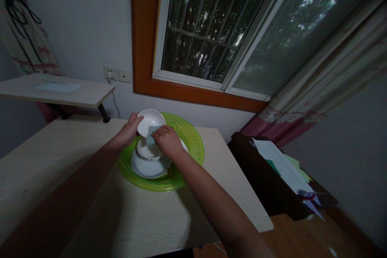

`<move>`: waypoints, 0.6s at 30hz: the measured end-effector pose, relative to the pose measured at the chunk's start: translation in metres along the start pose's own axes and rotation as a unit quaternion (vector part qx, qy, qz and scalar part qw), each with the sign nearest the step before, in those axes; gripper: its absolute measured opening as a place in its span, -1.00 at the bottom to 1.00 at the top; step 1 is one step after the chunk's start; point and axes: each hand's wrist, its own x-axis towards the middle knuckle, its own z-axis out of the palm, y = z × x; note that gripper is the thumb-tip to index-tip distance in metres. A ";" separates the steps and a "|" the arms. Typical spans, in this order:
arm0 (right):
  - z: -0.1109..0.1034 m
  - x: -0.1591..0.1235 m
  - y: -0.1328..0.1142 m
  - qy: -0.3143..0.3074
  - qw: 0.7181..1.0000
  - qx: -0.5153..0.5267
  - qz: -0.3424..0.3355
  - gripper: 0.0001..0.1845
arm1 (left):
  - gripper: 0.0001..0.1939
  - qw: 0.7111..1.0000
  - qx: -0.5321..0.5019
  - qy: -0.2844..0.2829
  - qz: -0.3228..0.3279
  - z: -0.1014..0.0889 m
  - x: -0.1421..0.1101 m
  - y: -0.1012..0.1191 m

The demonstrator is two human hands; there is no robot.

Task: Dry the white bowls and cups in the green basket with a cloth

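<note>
A white bowl (150,117) is tilted above a green plastic basin (193,151), its inside facing me. My left hand (132,127) grips the bowl by its left rim, thumb on the inner edge. In my right hand (167,140) is a pale blue-grey cloth (150,134), pinched by closed fingers and held against the bowl's lower right rim. Below, a second white bowl (148,149) sits on a white plate (150,168) inside the basin. More white dishware shows partly behind my right hand.
The basin stands on a light wooden table (99,197). A raised shelf (87,95) with a paper on it is at the left. Behind are a wall socket (110,73) and a barred window (208,28). A dark cabinet (254,173) with papers stands at the right.
</note>
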 end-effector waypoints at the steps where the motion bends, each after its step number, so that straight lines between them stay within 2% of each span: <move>1: 0.001 0.000 0.000 0.001 1.000 -0.003 0.005 -0.82 | -0.63 1.000 -0.004 -0.003 -0.002 0.001 -0.001 0.001; 5: 0.002 0.000 0.000 -0.004 1.000 -0.005 0.023 -0.82 | -0.55 0.999 -0.025 -0.042 0.000 0.003 -0.006 0.006; 10: 0.004 -0.002 0.003 0.006 1.000 -0.010 0.003 -0.80 | -0.51 0.997 -0.035 -0.065 0.002 0.002 -0.012 0.012; 18: 0.003 -0.002 0.003 0.025 0.999 -0.019 -0.017 -0.80 | -0.62 0.999 -0.037 -0.019 -0.008 0.000 -0.008 0.013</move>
